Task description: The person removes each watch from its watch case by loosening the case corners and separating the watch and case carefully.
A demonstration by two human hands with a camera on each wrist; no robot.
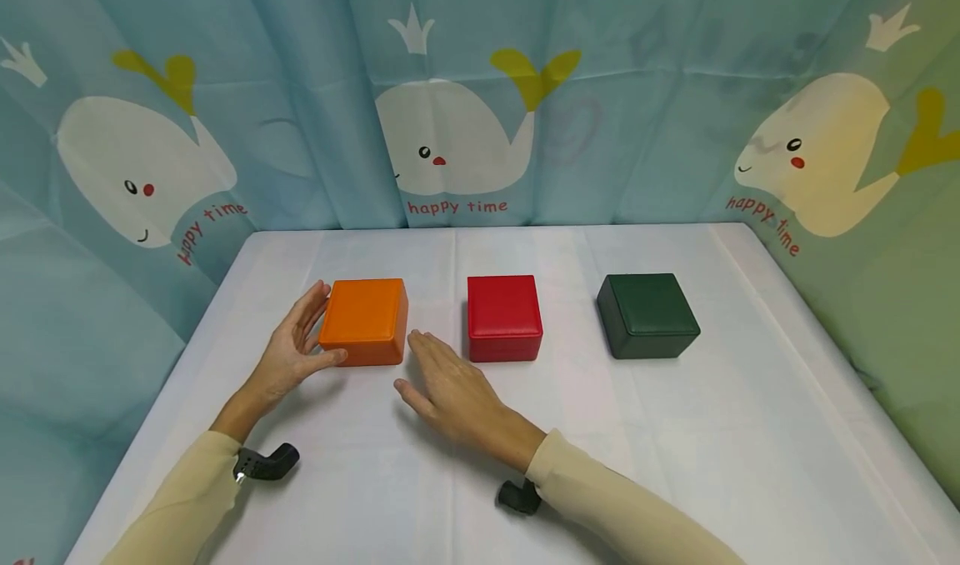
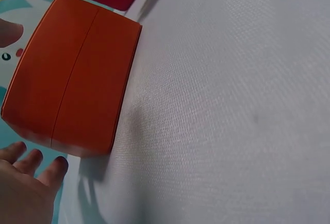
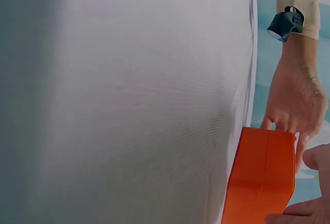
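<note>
An orange box (image 1: pixel 365 321) stands at the left of a row on the white table (image 1: pixel 675 432). My left hand (image 1: pixel 303 332) lies against its left side with fairly straight fingers, and the thumb touches the front left corner. My right hand (image 1: pixel 420 363) rests flat and open on the cloth just right of the box, its fingertips near the box's right front corner. The left wrist view shows the orange box (image 2: pixel 72 80) closed, with my left fingers (image 2: pixel 31 159) at its edge. The right wrist view shows the orange box (image 3: pixel 263 175) and my left hand (image 3: pixel 294 100) behind it.
A red box (image 1: pixel 504 317) stands in the middle of the row and a dark green box (image 1: pixel 647 314) at the right. A blue whale-print curtain (image 1: pixel 465 90) encloses the table at the back and both sides. Black wrist camera mounts (image 1: pixel 266 462) sit on both forearms.
</note>
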